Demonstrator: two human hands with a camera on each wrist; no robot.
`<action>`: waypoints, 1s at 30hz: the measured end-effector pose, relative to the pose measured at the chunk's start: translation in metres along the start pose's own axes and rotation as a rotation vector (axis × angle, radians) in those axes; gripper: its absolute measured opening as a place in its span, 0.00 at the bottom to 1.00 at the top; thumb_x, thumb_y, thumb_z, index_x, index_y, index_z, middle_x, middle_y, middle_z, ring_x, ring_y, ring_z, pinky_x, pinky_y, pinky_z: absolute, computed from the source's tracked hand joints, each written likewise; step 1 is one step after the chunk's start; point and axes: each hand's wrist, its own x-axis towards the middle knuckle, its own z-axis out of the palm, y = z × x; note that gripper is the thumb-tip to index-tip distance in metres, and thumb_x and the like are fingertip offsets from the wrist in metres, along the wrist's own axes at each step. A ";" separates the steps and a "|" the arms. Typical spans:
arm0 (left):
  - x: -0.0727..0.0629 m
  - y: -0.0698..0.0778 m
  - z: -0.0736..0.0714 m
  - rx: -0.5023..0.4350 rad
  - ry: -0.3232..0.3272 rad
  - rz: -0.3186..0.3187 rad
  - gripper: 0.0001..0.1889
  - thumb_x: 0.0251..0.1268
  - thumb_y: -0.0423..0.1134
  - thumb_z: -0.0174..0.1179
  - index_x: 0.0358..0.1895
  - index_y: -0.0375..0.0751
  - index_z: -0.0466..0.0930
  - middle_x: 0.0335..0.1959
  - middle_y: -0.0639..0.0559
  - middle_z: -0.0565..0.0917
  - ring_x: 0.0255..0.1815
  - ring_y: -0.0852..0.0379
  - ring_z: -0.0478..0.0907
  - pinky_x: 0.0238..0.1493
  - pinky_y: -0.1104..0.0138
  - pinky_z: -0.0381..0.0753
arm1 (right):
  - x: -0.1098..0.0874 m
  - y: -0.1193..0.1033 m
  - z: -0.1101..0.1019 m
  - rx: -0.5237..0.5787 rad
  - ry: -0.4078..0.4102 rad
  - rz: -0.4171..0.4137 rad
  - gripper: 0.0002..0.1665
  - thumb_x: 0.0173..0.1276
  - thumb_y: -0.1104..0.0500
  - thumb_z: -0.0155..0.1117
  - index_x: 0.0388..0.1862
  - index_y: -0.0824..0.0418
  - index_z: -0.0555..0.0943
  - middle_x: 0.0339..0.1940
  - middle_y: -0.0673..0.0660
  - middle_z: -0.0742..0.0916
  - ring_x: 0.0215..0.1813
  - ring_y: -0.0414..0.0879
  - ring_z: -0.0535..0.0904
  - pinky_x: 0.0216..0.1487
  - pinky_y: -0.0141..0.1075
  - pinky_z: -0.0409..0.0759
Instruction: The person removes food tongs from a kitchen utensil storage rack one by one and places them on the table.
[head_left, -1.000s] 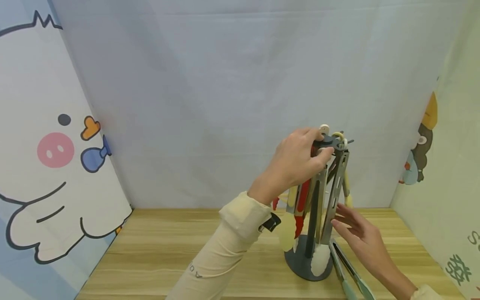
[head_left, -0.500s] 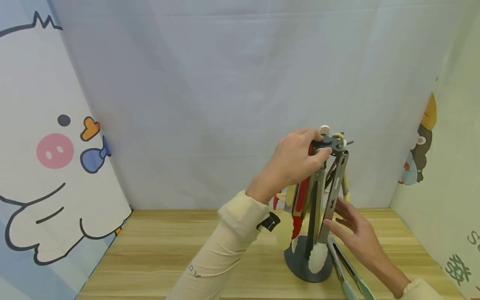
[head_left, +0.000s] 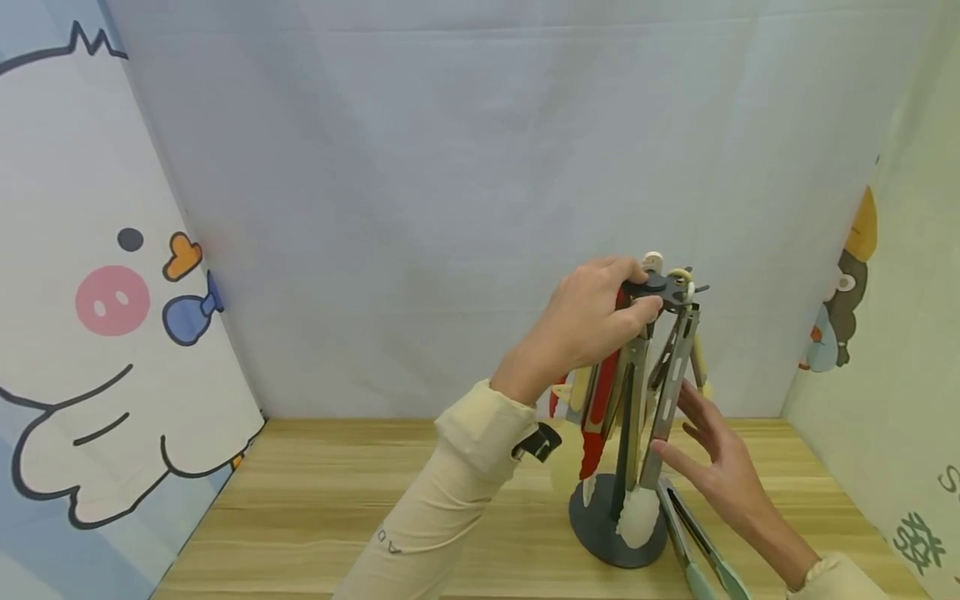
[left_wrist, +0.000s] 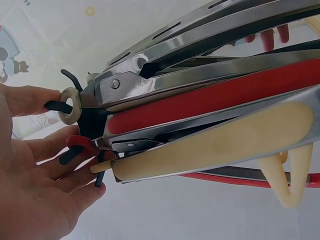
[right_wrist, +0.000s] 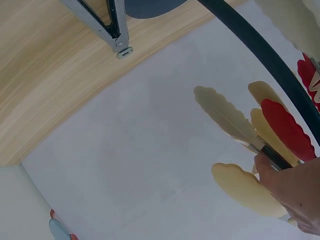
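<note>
A dark stand point(head_left: 618, 546) with a round base and a hooked top carries several hanging kitchen tongs. My left hand point(head_left: 588, 312) holds the stand's top, its thumb and fingers around the hooks. Below that hand hang red-handled tongs point(left_wrist: 225, 92) and cream-handled tongs point(left_wrist: 220, 142), with rings over the hooks. Steel tongs with white tips point(head_left: 671, 396) slant down the stand's right side. My right hand point(head_left: 723, 471) grips these low down, thumb in front and fingers behind. In the right wrist view, part of that hand lies outside the frame, beside pale scalloped tips point(right_wrist: 225, 112).
Loose tongs with green tips point(head_left: 690, 542) lie on the wooden table point(head_left: 337, 500), right of the stand's base. A pale cloth point(head_left: 450, 208) hangs behind the table. Printed panels stand left point(head_left: 75, 192) and right point(head_left: 900, 333).
My right hand has moved slightly left, its thumb now on the white-tipped tongs. The tips of the red and white-tipped tongs have shifted a little left. My left hand stays on the stand's top.
</note>
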 end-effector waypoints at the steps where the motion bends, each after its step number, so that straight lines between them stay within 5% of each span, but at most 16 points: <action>1: 0.000 0.000 0.000 -0.004 -0.003 -0.002 0.13 0.69 0.45 0.51 0.48 0.42 0.76 0.39 0.57 0.76 0.36 0.61 0.69 0.33 0.72 0.69 | 0.000 0.000 0.000 -0.001 -0.006 0.002 0.48 0.64 0.65 0.62 0.76 0.48 0.50 0.73 0.62 0.62 0.68 0.27 0.57 0.59 0.19 0.60; 8: 0.001 -0.001 -0.001 -0.035 -0.027 0.004 0.13 0.69 0.44 0.51 0.48 0.42 0.76 0.36 0.57 0.75 0.33 0.60 0.69 0.29 0.71 0.69 | 0.004 0.002 -0.004 0.014 -0.039 0.011 0.52 0.63 0.65 0.63 0.77 0.44 0.44 0.75 0.60 0.58 0.69 0.28 0.55 0.59 0.18 0.59; 14: 0.001 -0.003 -0.004 -0.055 -0.045 0.017 0.14 0.70 0.44 0.51 0.49 0.40 0.76 0.33 0.56 0.74 0.30 0.60 0.69 0.28 0.72 0.68 | 0.008 0.002 -0.003 0.067 -0.062 0.016 0.53 0.63 0.66 0.62 0.77 0.43 0.43 0.75 0.60 0.56 0.72 0.40 0.55 0.60 0.19 0.58; 20: 0.000 -0.004 -0.005 -0.063 -0.053 0.022 0.15 0.70 0.44 0.51 0.51 0.39 0.76 0.34 0.56 0.74 0.30 0.59 0.69 0.28 0.72 0.69 | 0.011 0.000 -0.002 0.098 -0.081 -0.014 0.54 0.62 0.67 0.62 0.77 0.44 0.43 0.75 0.61 0.56 0.70 0.32 0.55 0.62 0.20 0.57; 27: 0.000 -0.006 -0.006 -0.079 -0.067 0.023 0.15 0.70 0.44 0.51 0.52 0.40 0.76 0.36 0.56 0.76 0.31 0.60 0.70 0.30 0.72 0.71 | 0.015 0.000 -0.002 0.087 -0.090 -0.037 0.56 0.60 0.67 0.63 0.77 0.44 0.41 0.76 0.60 0.53 0.74 0.55 0.51 0.62 0.18 0.55; 30: 0.001 -0.007 -0.006 -0.087 -0.073 0.022 0.15 0.70 0.44 0.51 0.51 0.40 0.76 0.35 0.56 0.75 0.30 0.60 0.70 0.29 0.72 0.70 | 0.016 0.001 -0.003 0.081 -0.087 -0.048 0.57 0.58 0.67 0.64 0.77 0.45 0.42 0.76 0.58 0.52 0.74 0.57 0.50 0.62 0.18 0.55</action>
